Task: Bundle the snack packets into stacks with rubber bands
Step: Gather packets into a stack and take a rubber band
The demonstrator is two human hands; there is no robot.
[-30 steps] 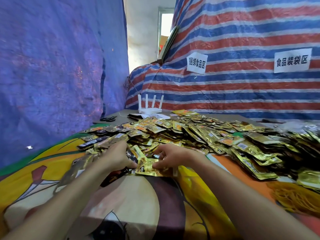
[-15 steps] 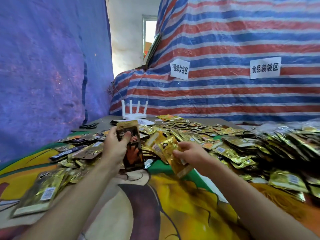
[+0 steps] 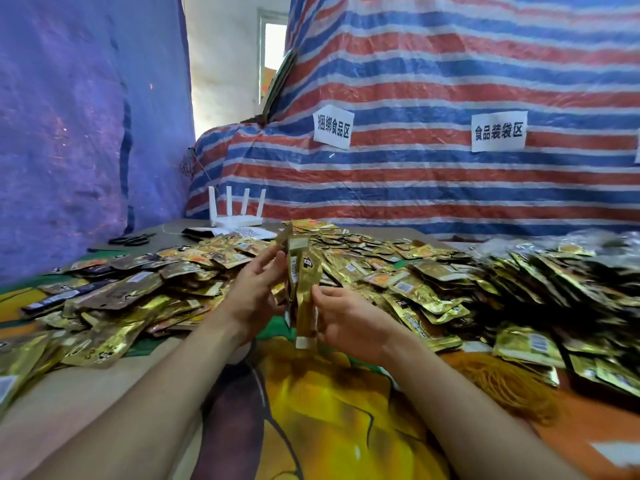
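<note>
A thin stack (image 3: pixel 302 289) of gold snack packets stands on end just above the tabletop (image 3: pixel 104 396), edge-on to the camera, sandwiched between the 2 hands. The left hand (image 3: pixel 254 292) lies with straight fingers flat against the stack's left face. The right hand (image 3: pixel 349 323) curls round its lower right edge, so only 1 hand really clamps it. No band is on it yet.

The risk, as I judge it, is slippage: the foil looks slick, the packets are not flush at top or bottom, and 1 sticks out below the rest. If the right hand lets go to fetch a band, the flat left hand alone may let the stack fan out and drop into the loose packets (image 3: pixel 415 289) lying behind the stack and to both sides of it. The rubber bands (image 3: pixel 502 386) lie in a tangled heap to the right of the stack, nearer the person — pulling 1 free single-handed could drag several along.
</note>
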